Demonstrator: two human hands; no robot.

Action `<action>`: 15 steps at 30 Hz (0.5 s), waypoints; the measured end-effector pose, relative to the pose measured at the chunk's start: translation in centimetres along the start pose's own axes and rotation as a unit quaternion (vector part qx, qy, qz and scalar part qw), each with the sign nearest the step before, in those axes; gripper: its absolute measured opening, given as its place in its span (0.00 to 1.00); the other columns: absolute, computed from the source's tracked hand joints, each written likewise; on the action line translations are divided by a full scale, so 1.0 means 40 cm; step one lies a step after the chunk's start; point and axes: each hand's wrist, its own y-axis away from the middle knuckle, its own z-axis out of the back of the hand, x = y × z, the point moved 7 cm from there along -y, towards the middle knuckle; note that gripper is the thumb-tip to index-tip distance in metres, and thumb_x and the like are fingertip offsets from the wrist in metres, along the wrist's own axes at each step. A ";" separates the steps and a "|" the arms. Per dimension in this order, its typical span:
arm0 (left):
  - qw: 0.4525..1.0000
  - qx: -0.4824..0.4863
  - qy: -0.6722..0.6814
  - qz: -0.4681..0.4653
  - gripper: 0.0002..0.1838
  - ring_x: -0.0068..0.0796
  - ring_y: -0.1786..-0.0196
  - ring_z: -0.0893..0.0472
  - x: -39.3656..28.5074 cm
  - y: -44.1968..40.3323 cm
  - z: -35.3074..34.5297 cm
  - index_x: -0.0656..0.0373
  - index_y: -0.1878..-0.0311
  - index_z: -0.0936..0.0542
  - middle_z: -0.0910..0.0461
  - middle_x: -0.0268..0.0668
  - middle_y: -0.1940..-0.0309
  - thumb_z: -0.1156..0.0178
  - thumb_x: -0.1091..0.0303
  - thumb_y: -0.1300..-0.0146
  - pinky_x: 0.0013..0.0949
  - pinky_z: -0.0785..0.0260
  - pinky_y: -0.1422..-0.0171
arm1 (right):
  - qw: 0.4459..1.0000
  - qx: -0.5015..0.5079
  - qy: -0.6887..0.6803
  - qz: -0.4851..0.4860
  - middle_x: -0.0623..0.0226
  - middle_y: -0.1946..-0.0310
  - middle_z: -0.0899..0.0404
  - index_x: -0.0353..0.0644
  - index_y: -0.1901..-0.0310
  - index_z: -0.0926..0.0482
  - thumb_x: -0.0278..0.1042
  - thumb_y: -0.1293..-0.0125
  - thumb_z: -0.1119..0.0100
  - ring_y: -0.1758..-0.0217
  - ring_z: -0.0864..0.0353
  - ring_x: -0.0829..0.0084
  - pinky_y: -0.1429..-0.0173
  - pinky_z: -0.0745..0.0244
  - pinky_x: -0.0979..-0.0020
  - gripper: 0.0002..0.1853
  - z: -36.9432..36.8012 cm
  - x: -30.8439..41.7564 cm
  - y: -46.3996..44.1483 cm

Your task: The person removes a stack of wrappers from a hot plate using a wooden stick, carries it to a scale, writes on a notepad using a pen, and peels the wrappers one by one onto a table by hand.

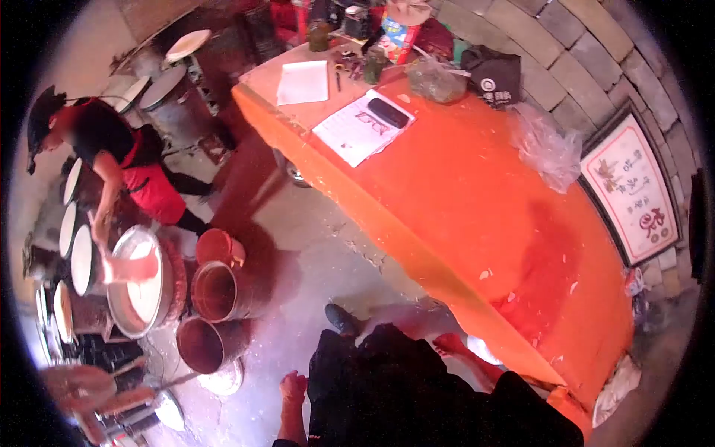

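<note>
Head view: L hand (293, 385) hangs by wearer's side, nearest the pails (244, 292) but apart from them; fingers look loosely bent w/ nothing visible in them, too small & blurred to tell how wide; R hand (450, 344) hangs nr the front edge of the table (447, 194); no grip on anything seen, can't tell its finger gap either; table runs from wearer's right side up to the far end; pad (348, 136) lies flat at that end, dark case (388, 112) on top, maybe as a weight; paper (302, 83) beside it; plastic bag (550, 149) & black bag (490, 77) sit along the wall (514, 26) side, prob. to be out of the way; sign (631, 186) stands upright there, prob. propped b/c the wall backs it; pails cluster just beside the basin (119, 313), prob. for easy reach; co-worker (149, 182) leans over basin, hand detail blurred.
</note>
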 end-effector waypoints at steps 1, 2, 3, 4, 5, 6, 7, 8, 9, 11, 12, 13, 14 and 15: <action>0.956 -0.077 -0.203 -0.199 0.08 0.31 0.78 0.23 -0.065 -0.032 0.032 0.60 0.62 0.24 0.24 0.37 0.80 0.43 0.66 0.39 0.33 0.30 0.75 | 1.000 0.008 0.004 -0.030 0.69 0.84 0.26 0.41 0.77 0.21 0.43 0.40 0.40 0.82 0.25 0.75 0.76 0.27 0.73 0.15 -0.010 0.009 0.015; 0.956 -0.066 -0.201 -0.205 0.08 0.31 0.78 0.23 -0.039 -0.082 0.042 0.60 0.62 0.24 0.24 0.37 0.80 0.43 0.66 0.39 0.33 0.30 0.75 | 0.999 0.001 -0.004 -0.038 0.69 0.84 0.26 0.41 0.77 0.21 0.43 0.40 0.40 0.82 0.25 0.75 0.76 0.27 0.73 0.15 -0.016 0.028 0.027; 0.992 -0.026 0.105 -0.057 0.09 0.32 0.78 0.22 0.079 -0.156 0.031 0.60 0.60 0.23 0.24 0.38 0.80 0.42 0.65 0.39 0.34 0.30 0.75 | 1.000 0.012 0.026 0.010 0.70 0.84 0.25 0.41 0.75 0.20 0.44 0.40 0.39 0.81 0.25 0.75 0.75 0.27 0.72 0.15 -0.025 0.075 0.041; 0.953 0.002 0.295 0.069 0.10 0.33 0.78 0.22 0.088 -0.189 0.029 0.60 0.58 0.24 0.24 0.38 0.80 0.41 0.65 0.39 0.34 0.29 0.75 | 0.996 0.023 0.059 0.061 0.71 0.83 0.25 0.40 0.74 0.19 0.45 0.41 0.38 0.81 0.25 0.75 0.75 0.27 0.71 0.15 -0.026 0.111 0.049; 0.860 -0.022 0.470 0.198 0.12 0.34 0.78 0.22 0.093 -0.211 0.028 0.60 0.56 0.24 0.24 0.39 0.80 0.39 0.65 0.40 0.35 0.28 0.75 | 0.969 0.044 0.225 0.094 0.65 0.82 0.23 0.39 0.74 0.20 0.42 0.41 0.39 0.80 0.23 0.69 0.72 0.26 0.67 0.14 -0.042 0.089 -0.030; 0.794 -0.056 0.532 0.289 0.14 0.34 0.78 0.22 -0.006 -0.225 0.083 0.61 0.54 0.24 0.23 0.39 0.79 0.38 0.65 0.41 0.36 0.28 0.75 | 0.913 0.054 0.381 0.134 0.59 0.81 0.21 0.38 0.74 0.21 0.39 0.41 0.40 0.79 0.21 0.63 0.70 0.25 0.63 0.13 -0.056 0.055 -0.116; 0.816 -0.084 0.494 0.289 0.13 0.34 0.79 0.23 -0.012 -0.251 0.118 0.61 0.54 0.25 0.24 0.39 0.79 0.39 0.67 0.39 0.35 0.28 0.76 | 0.942 -0.005 0.286 0.175 0.61 0.81 0.21 0.39 0.73 0.20 0.41 0.41 0.39 0.79 0.21 0.65 0.71 0.26 0.64 0.13 -0.032 0.134 -0.086; 0.795 -0.047 0.555 0.238 0.11 0.33 0.79 0.24 0.019 -0.289 0.124 0.62 0.54 0.25 0.25 0.40 0.79 0.41 0.69 0.38 0.35 0.29 0.76 | 0.957 -0.065 0.184 0.215 0.64 0.82 0.21 0.41 0.72 0.19 0.44 0.41 0.39 0.79 0.21 0.67 0.71 0.26 0.65 0.14 -0.012 0.216 -0.064; 0.826 -0.051 0.533 0.172 0.10 0.32 0.79 0.25 0.165 -0.330 0.114 0.61 0.54 0.25 0.25 0.39 0.80 0.42 0.69 0.37 0.35 0.30 0.77 | 0.958 -0.071 0.179 0.213 0.64 0.82 0.21 0.41 0.72 0.19 0.44 0.41 0.39 0.79 0.21 0.67 0.71 0.26 0.65 0.14 -0.015 0.260 -0.085; 0.835 -0.071 0.521 0.163 0.09 0.30 0.81 0.28 0.177 -0.329 0.147 0.60 0.56 0.25 0.28 0.36 0.82 0.43 0.69 0.37 0.34 0.32 0.78 | 0.804 -0.198 0.342 0.444 0.58 0.82 0.23 0.40 0.73 0.20 0.39 0.42 0.40 0.79 0.22 0.56 0.71 0.27 0.60 0.11 -0.027 0.401 -0.089; 0.839 -0.081 0.515 0.158 0.08 0.29 0.82 0.29 0.184 -0.327 0.164 0.60 0.57 0.25 0.29 0.35 0.83 0.43 0.69 0.36 0.34 0.34 0.78 | 0.842 -0.159 0.302 0.419 0.54 0.78 0.22 0.40 0.71 0.21 0.37 0.42 0.42 0.73 0.21 0.53 0.67 0.27 0.56 0.10 -0.036 0.522 -0.028; 0.771 -0.073 0.601 0.197 0.06 0.28 0.83 0.31 0.174 -0.305 0.173 0.59 0.59 0.26 0.31 0.34 0.83 0.44 0.69 0.36 0.34 0.35 0.79 | 0.875 -0.118 0.261 0.391 0.50 0.74 0.22 0.40 0.68 0.21 0.36 0.41 0.44 0.68 0.21 0.49 0.62 0.26 0.51 0.09 -0.057 0.680 0.076; 0.695 -0.061 0.678 0.231 0.04 0.27 0.83 0.32 0.143 -0.291 0.175 0.57 0.61 0.26 0.33 0.33 0.84 0.44 0.69 0.37 0.34 0.37 0.80 | 0.847 -0.135 0.261 0.442 0.50 0.73 0.22 0.40 0.67 0.21 0.35 0.42 0.43 0.67 0.21 0.50 0.61 0.26 0.52 0.08 -0.070 0.777 0.115; 0.760 -0.127 0.566 0.294 0.02 0.25 0.84 0.35 0.154 -0.267 0.192 0.55 0.65 0.28 0.36 0.31 0.85 0.45 0.71 0.37 0.34 0.40 0.81 | 0.817 -0.156 0.259 0.491 0.51 0.73 0.23 0.41 0.66 0.21 0.35 0.42 0.43 0.66 0.21 0.50 0.60 0.26 0.53 0.07 -0.076 0.853 0.142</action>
